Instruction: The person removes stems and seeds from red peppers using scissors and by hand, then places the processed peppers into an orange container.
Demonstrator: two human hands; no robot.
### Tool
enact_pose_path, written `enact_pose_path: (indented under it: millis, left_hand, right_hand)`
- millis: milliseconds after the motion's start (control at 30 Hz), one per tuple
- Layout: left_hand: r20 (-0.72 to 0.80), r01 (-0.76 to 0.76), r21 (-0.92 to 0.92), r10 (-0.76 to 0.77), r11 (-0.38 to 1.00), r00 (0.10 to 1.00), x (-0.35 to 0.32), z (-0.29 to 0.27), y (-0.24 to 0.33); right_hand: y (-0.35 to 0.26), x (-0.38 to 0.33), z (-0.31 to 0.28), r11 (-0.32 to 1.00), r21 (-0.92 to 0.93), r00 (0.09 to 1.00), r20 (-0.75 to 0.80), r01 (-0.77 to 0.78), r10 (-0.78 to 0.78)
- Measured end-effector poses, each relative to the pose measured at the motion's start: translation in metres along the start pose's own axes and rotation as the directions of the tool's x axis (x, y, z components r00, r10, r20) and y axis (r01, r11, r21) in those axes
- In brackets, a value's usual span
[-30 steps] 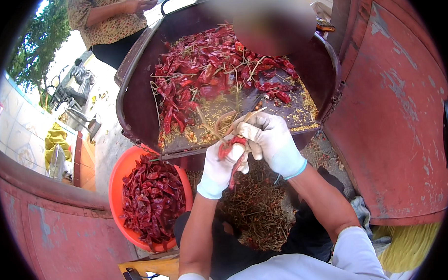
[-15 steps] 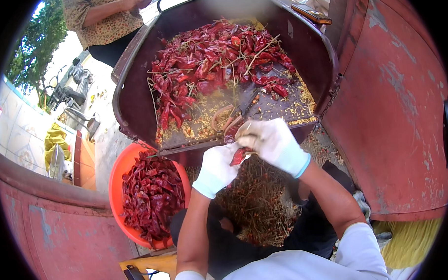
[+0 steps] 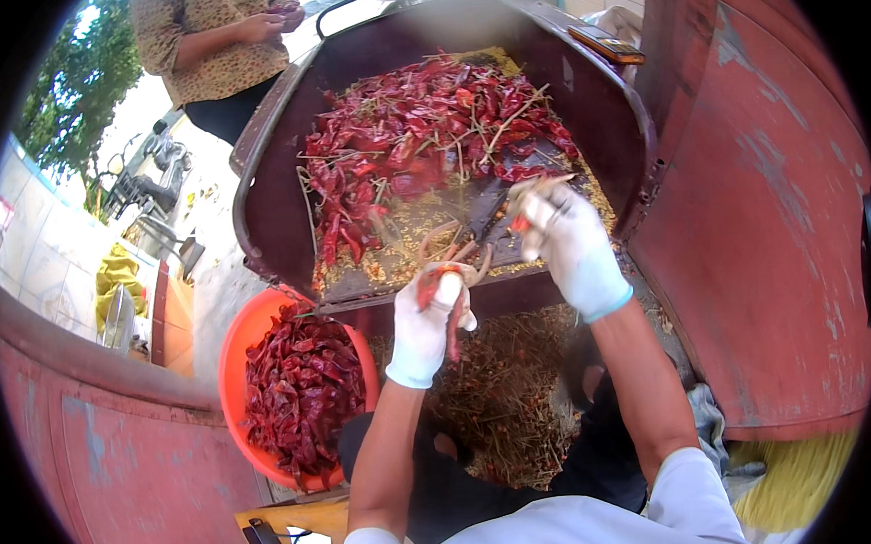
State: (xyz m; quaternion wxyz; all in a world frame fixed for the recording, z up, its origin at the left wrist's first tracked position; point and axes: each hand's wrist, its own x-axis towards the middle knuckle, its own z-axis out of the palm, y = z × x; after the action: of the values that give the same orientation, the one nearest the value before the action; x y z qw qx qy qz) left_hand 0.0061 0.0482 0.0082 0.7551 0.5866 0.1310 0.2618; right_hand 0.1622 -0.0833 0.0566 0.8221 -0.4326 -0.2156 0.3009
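The person's gloved left hand (image 3: 420,328) grips a dried red pepper (image 3: 427,290), with an orange basin (image 3: 230,367) of peppers to its lower left and a pepper heap (image 3: 421,138) beyond it, while whether the blurred right hand (image 3: 577,246) holds anything cannot be told.

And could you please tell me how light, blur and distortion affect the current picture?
In the head view, the ground at left looks washed out by bright light; a hazy patch softens the near part of the chilli pile; the right grip looks slightly blurred, perhaps from motion; and the red door at right appears bowed by the wide lens.
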Motion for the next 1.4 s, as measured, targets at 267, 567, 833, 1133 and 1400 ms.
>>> enact_pose_path:
  millis: [267, 567, 833, 1133, 1400]
  left_hand:
    - [0.071, -0.106, 0.643, 0.079, 0.758, 0.994, 0.001, -0.006, -0.005]
    - [0.130, 0.159, 0.314, -0.209, 0.936, 0.969, -0.006, 0.009, 0.018]
    - [0.165, 0.024, 0.491, -0.120, 0.871, 0.979, -0.006, 0.004, 0.016]
    - [0.273, -0.301, 0.718, 0.144, 0.628, 0.951, -0.003, 0.003, 0.005]
    - [0.238, -0.129, 0.475, 0.014, 0.871, 0.971, -0.001, -0.003, -0.008]
  right_hand:
    - [0.020, -0.027, 0.019, 0.668, -0.735, 0.982, 0.184, 0.114, 0.034]
    - [0.029, -0.025, 0.019, 0.539, -0.781, 0.949, 0.244, 0.314, -0.199]
    - [0.028, -0.030, 0.018, 0.273, -0.841, 0.874, 0.394, 0.468, -0.286]
    - [0.031, -0.034, 0.017, 0.674, -0.693, 0.966, 0.196, 0.257, -0.167]
    - [0.028, -0.035, 0.022, 0.672, -0.639, 0.926, 0.223, 0.374, -0.304]
